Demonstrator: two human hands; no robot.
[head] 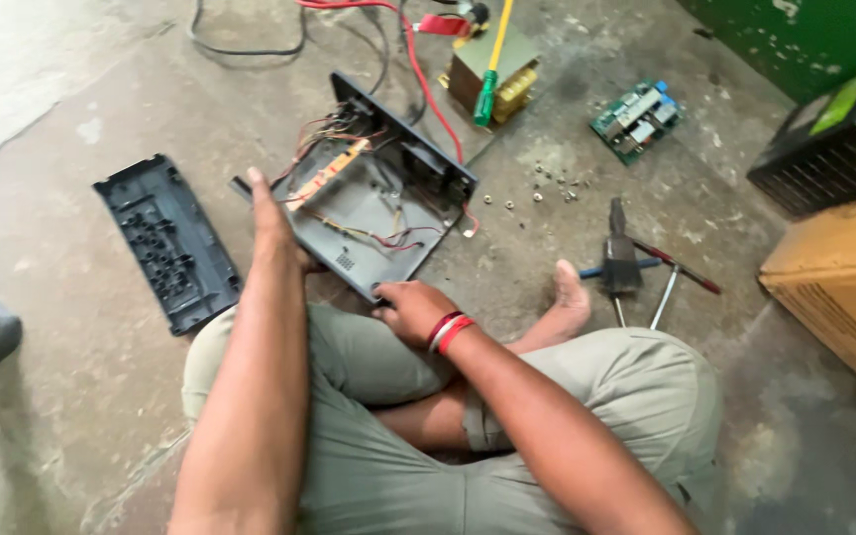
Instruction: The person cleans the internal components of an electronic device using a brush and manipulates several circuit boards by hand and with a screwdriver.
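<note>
We note the open black casing (378, 203) on the floor before the knees: left hand (271, 223) grips its left edge, right hand (413, 309) fingers curled on its near corner. Black cover panel (168, 241) lies left of it.

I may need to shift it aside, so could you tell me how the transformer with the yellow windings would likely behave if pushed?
The transformer looks like a solid block of metal core, so it is probably heavy for its size. It sits flat and squat, so it should slide, not roll or tip. Attached wires might drag along.
</note>
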